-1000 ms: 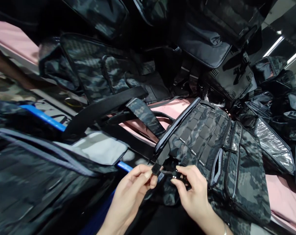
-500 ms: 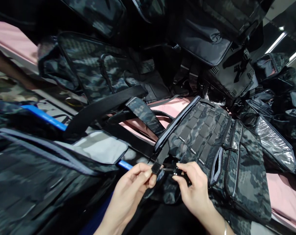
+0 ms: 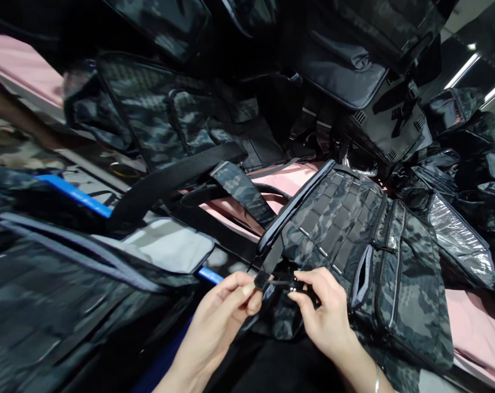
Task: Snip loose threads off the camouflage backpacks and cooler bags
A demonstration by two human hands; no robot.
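Note:
A dark camouflage bag [image 3: 333, 218] with webbing rows lies in front of me, and a black webbing strap [image 3: 273, 257] runs down from its near left corner. My left hand [image 3: 222, 311] is closed in a pinch on the folded end of this strap. Just right of it, my right hand [image 3: 327, 308] grips a small black buckle [image 3: 298, 285] between thumb and fingers. A thin dark piece bridges the gap between strap end and buckle. The buckle's far side is partly hidden by the fingers.
Another camouflage bag [image 3: 67, 305] with a grey-edged opening lies at left. Pink fabric [image 3: 478, 327] shows under the bags. A camouflage bag [image 3: 144, 103] and a dark bag [image 3: 341, 71] are piled behind. Clear plastic wrap [image 3: 460, 234] covers something at right. Another person's arm [image 3: 18, 114] shows at far left.
Both hands keep their grips on the strap and buckle and have barely moved. The other person's arm at far left has shifted slightly.

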